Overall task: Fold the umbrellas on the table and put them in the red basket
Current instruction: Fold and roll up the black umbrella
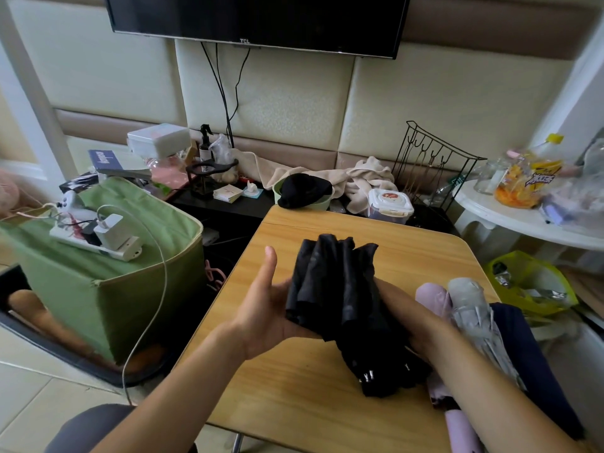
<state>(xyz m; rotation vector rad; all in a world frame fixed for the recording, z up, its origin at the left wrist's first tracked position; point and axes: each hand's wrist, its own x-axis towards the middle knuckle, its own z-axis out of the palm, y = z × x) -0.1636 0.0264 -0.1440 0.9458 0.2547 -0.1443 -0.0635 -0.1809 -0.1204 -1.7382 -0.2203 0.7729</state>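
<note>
A black umbrella [336, 289], collapsed with its cloth bunched and loose, is held above the wooden table [294, 387]. My left hand [264, 308] cups its left side from beneath, thumb raised and fingers hidden under the cloth. My right hand [402, 312] grips the umbrella's right side, partly covered by the fabric. At the table's right edge lie a lilac umbrella [431, 297], a grey umbrella [474, 308] and a dark navy one [529, 348]. No red basket is in view.
A green fabric box [130, 289] with a power strip and charger stands left of the table. Behind are a green bowl [277, 191] holding black cloth, a lidded container [390, 204], a wire rack [431, 165], towels. A white side table [523, 220] with bottles stands right.
</note>
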